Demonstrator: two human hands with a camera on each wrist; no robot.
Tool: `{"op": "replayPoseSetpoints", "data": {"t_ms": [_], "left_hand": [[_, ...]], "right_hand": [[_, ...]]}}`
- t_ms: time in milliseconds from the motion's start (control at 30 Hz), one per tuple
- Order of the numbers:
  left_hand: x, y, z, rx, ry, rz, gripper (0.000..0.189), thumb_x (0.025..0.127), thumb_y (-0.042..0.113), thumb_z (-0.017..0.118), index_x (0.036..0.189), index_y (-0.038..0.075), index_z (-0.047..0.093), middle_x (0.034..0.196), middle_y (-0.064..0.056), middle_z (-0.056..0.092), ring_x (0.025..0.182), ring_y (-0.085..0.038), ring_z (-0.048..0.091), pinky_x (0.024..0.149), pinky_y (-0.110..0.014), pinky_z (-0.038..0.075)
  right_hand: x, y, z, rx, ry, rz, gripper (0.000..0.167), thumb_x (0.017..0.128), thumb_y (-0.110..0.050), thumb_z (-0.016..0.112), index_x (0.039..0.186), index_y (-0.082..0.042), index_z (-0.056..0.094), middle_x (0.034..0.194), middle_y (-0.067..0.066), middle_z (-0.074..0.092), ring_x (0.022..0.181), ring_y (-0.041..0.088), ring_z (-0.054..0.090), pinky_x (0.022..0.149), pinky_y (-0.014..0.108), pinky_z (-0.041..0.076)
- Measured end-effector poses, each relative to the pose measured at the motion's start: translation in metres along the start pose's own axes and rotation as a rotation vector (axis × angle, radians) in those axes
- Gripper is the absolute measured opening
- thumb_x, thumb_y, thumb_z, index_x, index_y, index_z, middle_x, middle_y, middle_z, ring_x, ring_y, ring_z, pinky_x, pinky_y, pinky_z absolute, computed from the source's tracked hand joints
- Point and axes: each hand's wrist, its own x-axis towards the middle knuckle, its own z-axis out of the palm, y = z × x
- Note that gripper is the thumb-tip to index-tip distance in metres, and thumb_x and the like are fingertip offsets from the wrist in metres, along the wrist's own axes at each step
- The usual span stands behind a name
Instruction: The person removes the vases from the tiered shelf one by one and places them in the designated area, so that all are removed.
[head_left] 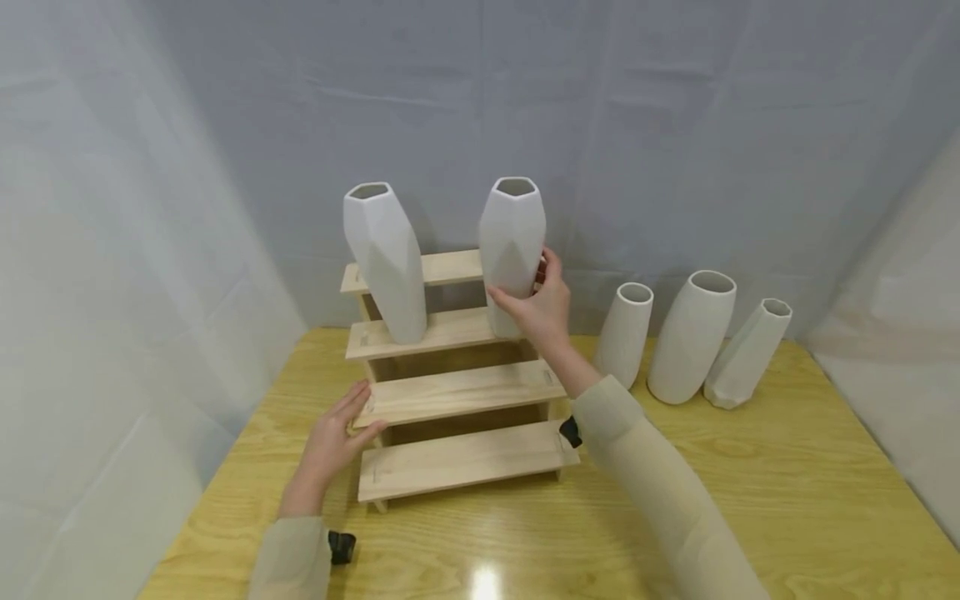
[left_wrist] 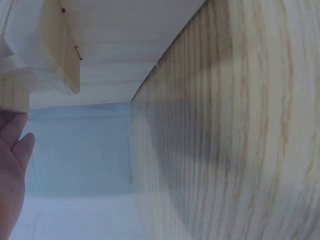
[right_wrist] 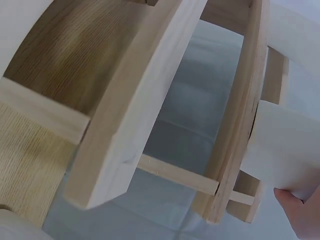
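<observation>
My right hand point(head_left: 543, 308) grips a tall white faceted vase point(head_left: 513, 233), thumb on its front and fingers round its right side. The vase stands upright at the right part of the third tier of a stepped wooden stand point(head_left: 457, 393); in the right wrist view, the lower part of the vase point(right_wrist: 282, 147) shows beside a shelf edge. My left hand point(head_left: 332, 433) holds the left end of the stand's second tier from the bottom, thumb at the front edge and fingers at the side. Another white faceted vase point(head_left: 388, 258) stands on the third tier's left.
Three more white vases stand on the wooden table point(head_left: 705, 500) right of the stand: a slim one point(head_left: 624, 337), a wider one point(head_left: 692, 337) and a narrow faceted one point(head_left: 747, 354). A pale cloth backdrop point(head_left: 675, 150) hangs behind and at both sides.
</observation>
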Motion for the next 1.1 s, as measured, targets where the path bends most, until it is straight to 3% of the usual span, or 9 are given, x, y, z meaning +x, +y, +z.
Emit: {"op": "replayPoseSetpoints", "data": {"t_ms": [167, 500, 800, 1100], "left_hand": [[0.001, 0.000, 0.000, -0.007, -0.002, 0.005, 0.065, 0.078, 0.028, 0.068, 0.127, -0.007, 0.042, 0.132, -0.021, 0.038, 0.116, -0.035, 0.040, 0.092, -0.046, 0.037], [0.003, 0.001, 0.000, -0.018, -0.008, -0.009, 0.066, 0.078, 0.028, 0.067, 0.128, -0.006, 0.041, 0.134, -0.021, 0.036, 0.111, -0.037, 0.045, 0.091, -0.046, 0.038], [0.003, -0.001, -0.001, -0.009, 0.008, 0.013, 0.065, 0.077, 0.026, 0.069, 0.127, -0.007, 0.042, 0.132, -0.022, 0.038, 0.108, -0.038, 0.048, 0.088, -0.046, 0.040], [0.001, -0.003, -0.003, 0.002, -0.001, -0.003, 0.066, 0.078, 0.028, 0.068, 0.127, -0.007, 0.041, 0.132, -0.023, 0.038, 0.108, -0.039, 0.047, 0.089, -0.047, 0.039]], "right_hand": [[-0.004, -0.003, -0.013, 0.002, 0.024, 0.003, 0.079, 0.063, -0.015, 0.080, 0.128, -0.004, 0.036, 0.110, 0.015, 0.053, 0.096, 0.022, 0.052, 0.078, 0.033, 0.049], [-0.013, -0.002, -0.041, 0.016, 0.068, -0.071, 0.078, 0.063, -0.013, 0.080, 0.127, 0.000, 0.037, 0.110, 0.019, 0.053, 0.095, 0.025, 0.053, 0.077, 0.037, 0.049], [-0.030, 0.001, -0.071, 0.004, 0.084, -0.037, 0.078, 0.064, -0.011, 0.079, 0.127, -0.001, 0.035, 0.115, 0.016, 0.050, 0.100, 0.024, 0.051, 0.079, 0.041, 0.048], [-0.042, 0.007, -0.099, 0.010, 0.136, -0.030, 0.077, 0.064, -0.004, 0.078, 0.126, 0.002, 0.034, 0.114, 0.017, 0.050, 0.100, 0.023, 0.051, 0.077, 0.043, 0.049]]}}
